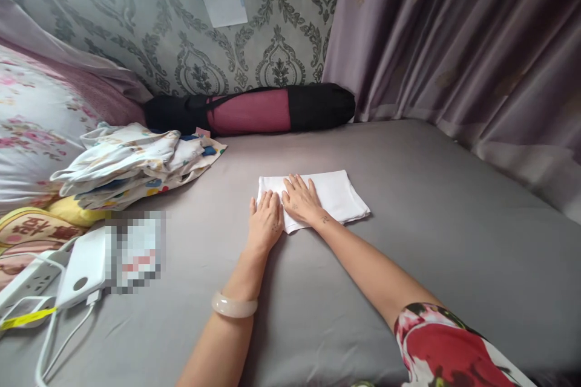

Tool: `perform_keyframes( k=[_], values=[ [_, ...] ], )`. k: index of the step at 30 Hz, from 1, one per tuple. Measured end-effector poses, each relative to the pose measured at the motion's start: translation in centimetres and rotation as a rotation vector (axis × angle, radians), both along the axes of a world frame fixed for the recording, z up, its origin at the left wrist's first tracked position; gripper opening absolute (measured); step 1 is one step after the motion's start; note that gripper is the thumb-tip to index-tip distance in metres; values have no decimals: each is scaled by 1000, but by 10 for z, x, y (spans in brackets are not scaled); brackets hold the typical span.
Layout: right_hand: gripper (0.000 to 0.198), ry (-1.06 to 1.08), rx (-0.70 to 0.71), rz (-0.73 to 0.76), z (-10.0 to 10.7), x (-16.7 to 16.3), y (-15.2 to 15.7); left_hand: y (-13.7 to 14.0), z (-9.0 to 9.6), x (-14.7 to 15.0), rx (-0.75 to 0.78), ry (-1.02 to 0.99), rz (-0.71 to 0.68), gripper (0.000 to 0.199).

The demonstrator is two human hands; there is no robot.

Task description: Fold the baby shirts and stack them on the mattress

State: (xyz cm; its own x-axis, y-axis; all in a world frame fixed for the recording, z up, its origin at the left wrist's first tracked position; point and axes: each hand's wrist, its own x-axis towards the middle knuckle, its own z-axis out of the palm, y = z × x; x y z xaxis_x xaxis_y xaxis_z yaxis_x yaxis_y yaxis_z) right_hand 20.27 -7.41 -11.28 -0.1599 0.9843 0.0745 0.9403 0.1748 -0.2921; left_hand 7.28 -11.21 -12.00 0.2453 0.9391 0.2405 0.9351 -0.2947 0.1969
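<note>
Step in hand, prob.: pressing the folded white cloth (338, 196) flat on the grey sheet (454, 211). L hand (265, 221) lies palm-down over the cloth's left edge, R hand (302, 201) palm-down on its top; both unclenched, nothing pinched. Next move, imo, calls for even pressure, or fingertips under the cloth's edge if it's to be turned. Count: 2 hands, 1 cloth, 1 bangle (233, 306) (L forearm), 1 long bag (249, 112) beyond the cloth, 1 clothes pile (120, 160) left of it (no. of pcs: can't tell), 1 power strip (34, 281) & 1 white device (84, 263), both well left of the cloth.
</note>
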Motion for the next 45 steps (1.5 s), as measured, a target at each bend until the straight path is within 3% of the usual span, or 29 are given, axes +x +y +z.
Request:
perform_keyframes(
  k=[8,18,29,33,38,45],
  values=[
    [54,68,39,-31,9,14,-9,-2,1,2,97,-43,-38,44],
    [55,-44,-44,-61,12,63,-25,-10,4,15,-23,39,-169,57],
    [54,6,-39,-81,6,66,-24,-8,2,10,-76,79,-207,64],
    [56,61,-63,-105,11,76,-23,-8,2,9,-66,93,-202,64],
    [56,-40,-3,-191,15,97,-23,-8,2,9,-17,89,-107,58],
    [57,-59,-45,-205,1,108,-23,-7,-2,8,-66,149,-67,63]
  ],
)
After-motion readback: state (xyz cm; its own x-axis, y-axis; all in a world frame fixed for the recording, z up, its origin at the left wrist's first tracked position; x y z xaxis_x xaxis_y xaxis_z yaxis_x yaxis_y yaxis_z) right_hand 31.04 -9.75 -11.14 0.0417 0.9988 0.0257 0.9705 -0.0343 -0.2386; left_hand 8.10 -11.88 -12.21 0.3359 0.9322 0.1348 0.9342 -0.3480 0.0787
